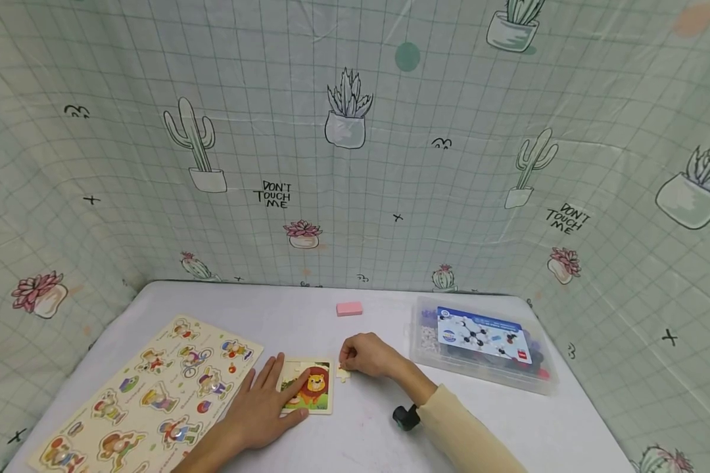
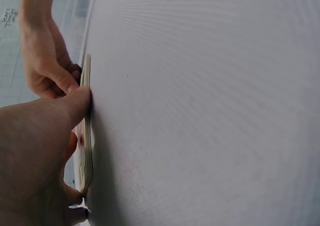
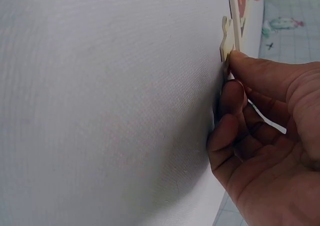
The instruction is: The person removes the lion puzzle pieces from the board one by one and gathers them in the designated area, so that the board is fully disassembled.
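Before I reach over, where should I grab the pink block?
Probably pinch the pink block across its long front and back sides, near the middle, from above: it's oblong, lies lengthwise left to right, and nothing covers it.

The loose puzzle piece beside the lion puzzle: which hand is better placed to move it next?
Probably the right hand: it pinches the loose piece at its edge, while the left hand rests on the lion puzzle.
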`<state>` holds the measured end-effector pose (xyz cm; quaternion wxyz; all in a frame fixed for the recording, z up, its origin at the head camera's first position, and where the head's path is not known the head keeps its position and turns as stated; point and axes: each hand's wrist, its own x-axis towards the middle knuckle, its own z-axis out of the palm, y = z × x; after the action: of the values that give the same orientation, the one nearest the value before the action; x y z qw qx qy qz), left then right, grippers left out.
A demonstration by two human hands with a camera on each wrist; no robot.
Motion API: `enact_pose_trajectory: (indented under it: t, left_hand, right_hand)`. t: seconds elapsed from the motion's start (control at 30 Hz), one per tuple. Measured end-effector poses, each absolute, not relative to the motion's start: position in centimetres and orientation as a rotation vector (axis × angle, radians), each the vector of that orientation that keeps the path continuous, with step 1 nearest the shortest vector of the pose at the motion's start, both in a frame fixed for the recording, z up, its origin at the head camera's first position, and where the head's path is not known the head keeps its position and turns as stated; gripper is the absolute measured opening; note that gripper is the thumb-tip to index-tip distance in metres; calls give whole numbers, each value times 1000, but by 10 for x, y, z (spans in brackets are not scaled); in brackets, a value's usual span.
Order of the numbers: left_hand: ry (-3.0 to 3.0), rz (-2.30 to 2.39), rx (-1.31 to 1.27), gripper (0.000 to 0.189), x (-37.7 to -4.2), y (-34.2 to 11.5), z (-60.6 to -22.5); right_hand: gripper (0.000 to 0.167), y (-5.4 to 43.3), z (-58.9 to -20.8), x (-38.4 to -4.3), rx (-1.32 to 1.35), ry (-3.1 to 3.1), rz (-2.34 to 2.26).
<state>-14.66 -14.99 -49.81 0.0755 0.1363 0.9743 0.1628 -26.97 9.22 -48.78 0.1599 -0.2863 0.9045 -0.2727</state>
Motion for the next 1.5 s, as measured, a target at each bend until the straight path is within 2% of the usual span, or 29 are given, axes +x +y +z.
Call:
enact_pose_trajectory:
  t: [0.33, 0.63, 0.93, 1.5]
  left_hand:
    - [2945, 576, 501, 66, -146, -147, -498]
    - [2944, 586, 583, 63, -150, -139, -502]
    - [2915, 590, 590, 59, -151, -135, -500]
    - [2924, 487, 631, 57, -154, -139, -505]
  right_hand:
    - [10, 89, -481, -275, -878, 2693, -767]
    - [5, 63, -480, -273, -986, 2670, -774]
    - [9, 44, -480, -265, -1063, 2608, -694]
    - [21, 40, -486, -262, -1136, 2581, -611]
